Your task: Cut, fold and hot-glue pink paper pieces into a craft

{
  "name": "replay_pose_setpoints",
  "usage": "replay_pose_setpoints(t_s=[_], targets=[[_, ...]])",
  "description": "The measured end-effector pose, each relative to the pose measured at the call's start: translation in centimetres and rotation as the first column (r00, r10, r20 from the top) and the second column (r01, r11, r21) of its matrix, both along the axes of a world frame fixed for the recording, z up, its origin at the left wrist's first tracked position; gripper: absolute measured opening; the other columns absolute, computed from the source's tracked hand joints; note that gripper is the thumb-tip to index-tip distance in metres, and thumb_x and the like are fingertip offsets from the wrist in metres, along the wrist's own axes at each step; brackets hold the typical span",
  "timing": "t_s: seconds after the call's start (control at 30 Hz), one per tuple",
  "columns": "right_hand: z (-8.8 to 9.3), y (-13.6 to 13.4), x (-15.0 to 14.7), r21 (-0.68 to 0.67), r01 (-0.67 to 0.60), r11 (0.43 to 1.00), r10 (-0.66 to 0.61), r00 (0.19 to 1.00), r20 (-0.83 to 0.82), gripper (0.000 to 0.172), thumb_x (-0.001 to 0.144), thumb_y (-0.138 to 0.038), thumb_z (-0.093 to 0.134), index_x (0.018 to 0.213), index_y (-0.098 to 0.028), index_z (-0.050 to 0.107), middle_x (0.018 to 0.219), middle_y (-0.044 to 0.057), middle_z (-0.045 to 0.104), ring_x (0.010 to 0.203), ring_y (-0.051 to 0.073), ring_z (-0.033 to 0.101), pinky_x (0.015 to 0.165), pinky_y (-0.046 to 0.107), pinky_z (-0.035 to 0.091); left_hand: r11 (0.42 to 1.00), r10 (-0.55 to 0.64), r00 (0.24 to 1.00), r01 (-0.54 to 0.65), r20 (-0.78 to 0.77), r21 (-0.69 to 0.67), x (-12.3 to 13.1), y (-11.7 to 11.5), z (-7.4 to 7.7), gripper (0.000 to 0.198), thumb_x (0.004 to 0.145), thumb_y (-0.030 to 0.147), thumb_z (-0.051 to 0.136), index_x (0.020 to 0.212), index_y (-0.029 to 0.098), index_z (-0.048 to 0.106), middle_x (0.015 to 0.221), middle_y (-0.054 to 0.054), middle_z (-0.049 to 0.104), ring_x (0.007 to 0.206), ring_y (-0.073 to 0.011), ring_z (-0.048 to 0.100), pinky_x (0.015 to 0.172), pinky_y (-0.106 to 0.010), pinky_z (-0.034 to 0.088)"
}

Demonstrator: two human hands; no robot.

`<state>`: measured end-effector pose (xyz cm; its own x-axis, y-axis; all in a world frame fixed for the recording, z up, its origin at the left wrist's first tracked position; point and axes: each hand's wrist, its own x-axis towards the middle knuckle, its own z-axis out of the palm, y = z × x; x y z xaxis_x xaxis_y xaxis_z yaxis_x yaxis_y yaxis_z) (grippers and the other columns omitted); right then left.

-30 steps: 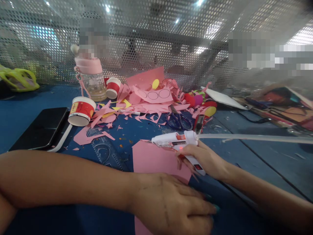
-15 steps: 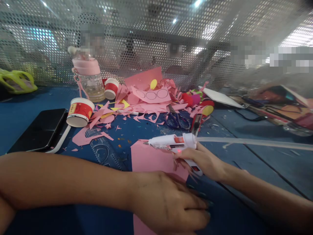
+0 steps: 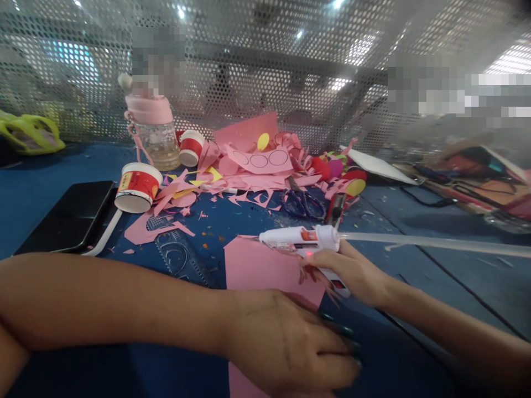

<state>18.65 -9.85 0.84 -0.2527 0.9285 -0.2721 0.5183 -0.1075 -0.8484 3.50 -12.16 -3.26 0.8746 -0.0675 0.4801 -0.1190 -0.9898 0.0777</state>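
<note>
Left hand [image 3: 290,342] lay over pink paper [image 3: 265,271], grip unclear; right hand [image 3: 352,271] clasped glue gun [image 3: 286,237], nozzle [image 3: 254,239] at paper's far edge.
Left-hand slip could've skewed paper; glue stick [image 3: 415,241], cut off right, could've snagged, swinging nozzle. Left palm hidden; nozzle contact uncertain.

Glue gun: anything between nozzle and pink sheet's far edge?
Nothing visible: the glue gun, in the right hand, has its nozzle at the far edge of the pink sheet, contact unclear. The left hand lies over its nearer part.
</note>
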Motion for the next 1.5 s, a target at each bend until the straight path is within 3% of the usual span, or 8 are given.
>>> replay_pose_setpoints(t_s=[0.23, 0.57, 0.73, 0.87, 1.13, 1.33, 1.5], targets=[[0.2, -0.3, 1.8, 0.003, 0.029, 1.000, -0.029, 0.998, 0.060, 0.028, 0.063, -0.036, 0.049, 0.040, -0.020, 0.046, 0.032, -0.002, 0.040, 0.034, 0.009, 0.037, 0.036, 0.023, 0.029, 0.998, -0.001, 0.999, -0.001, -0.032, -0.055, 0.0, -0.2, 0.1, 0.044, 0.093, 0.044, 0.035, 0.099, 0.010, 0.062, 0.105, -0.011, 0.067, 0.092, -0.0154, 0.064, 0.085, -0.022, 0.049], [0.3, -0.1, -0.4, 0.088, -0.009, 0.996, 0.007, 1.000, 0.016, 0.017, 0.059, -0.030, 0.047, 0.046, -0.019, 0.051, 0.040, -0.003, 0.043, 0.039, 0.010, 0.039, 0.039, 0.022, 0.031, 0.989, -0.064, 0.995, 0.053, -0.076, -0.138, -0.1, 0.0, 0.1, 0.047, 0.094, 0.036, 0.030, 0.111, 0.001, 0.057, 0.104, -0.015, 0.067, 0.096, -0.0196, 0.063, 0.087, -0.028, 0.050], [0.2, -0.4, 2.0, 0.027, 0.046, 0.999, -0.049, 0.993, 0.109, 0.024, 0.061, -0.035, 0.044, 0.042, -0.020, 0.048, 0.031, -0.002, 0.039, 0.032, 0.010, 0.037, 0.035, 0.023, 0.029, 0.988, -0.057, 0.990, 0.037, -0.127, -0.152, -0.2, -0.2, 0.4, 0.046, 0.094, 0.032, 0.029, 0.115, 0.001, 0.056, 0.107, -0.015, 0.067, 0.101, -0.0204, 0.062, 0.092, -0.028, 0.048], [0.0, -0.7, 3.3, 0.058, 0.078, 0.995, -0.084, 0.988, 0.127, 0.027, 0.062, -0.037, 0.046, 0.042, -0.020, 0.047, 0.032, -0.002, 0.041, 0.033, 0.010, 0.039, 0.037, 0.023, 0.031, 0.987, -0.060, 0.990, 0.039, -0.130, -0.159, -0.1, -0.3, 0.3, 0.047, 0.093, 0.032, 0.031, 0.117, 0.000, 0.054, 0.108, -0.015, 0.066, 0.102, -0.0208, 0.062, 0.095, -0.028, 0.046], [-0.1, 0.1, 0.3, 0.164, -0.093, 0.982, 0.086, 0.995, 0.046, 0.020, 0.062, -0.031, 0.044, 0.047, -0.019, 0.051, 0.042, -0.002, 0.045, 0.039, 0.009, 0.039, 0.038, 0.022, 0.031, 0.985, -0.066, 0.988, 0.042, -0.140, -0.167, -0.1, -0.3, 0.2, 0.046, 0.093, 0.032, 0.031, 0.117, 0.000, 0.054, 0.107, -0.015, 0.066, 0.099, -0.0208, 0.062, 0.094, -0.030, 0.046], [0.0, -0.3, 3.0, 0.030, 0.060, 0.998, -0.063, 0.991, 0.118, 0.028, 0.061, -0.041, 0.044, 0.041, -0.021, 0.048, 0.031, -0.003, 0.038, 0.030, 0.011, 0.037, 0.033, 0.024, 0.032, 0.985, -0.068, 0.980, 0.036, -0.189, -0.168, -0.2, -0.3, 0.6, 0.046, 0.091, 0.031, 0.039, 0.121, -0.001, 0.052, 0.112, -0.015, 0.064, 0.105, -0.0222, 0.060, 0.096, -0.029, 0.045], [0.1, -0.5, 3.7, 0.052, 0.088, 0.995, -0.095, 0.987, 0.133, 0.027, 0.059, -0.038, 0.047, 0.039, -0.020, 0.048, 0.030, -0.001, 0.040, 0.032, 0.010, 0.037, 0.034, 0.023, 0.030, 0.985, -0.062, 0.979, 0.028, -0.194, -0.171, -0.2, -0.3, 0.6, 0.047, 0.090, 0.033, 0.040, 0.121, 0.000, 0.052, 0.116, -0.015, 0.063, 0.103, -0.0224, 0.061, 0.096, -0.029, 0.045]])
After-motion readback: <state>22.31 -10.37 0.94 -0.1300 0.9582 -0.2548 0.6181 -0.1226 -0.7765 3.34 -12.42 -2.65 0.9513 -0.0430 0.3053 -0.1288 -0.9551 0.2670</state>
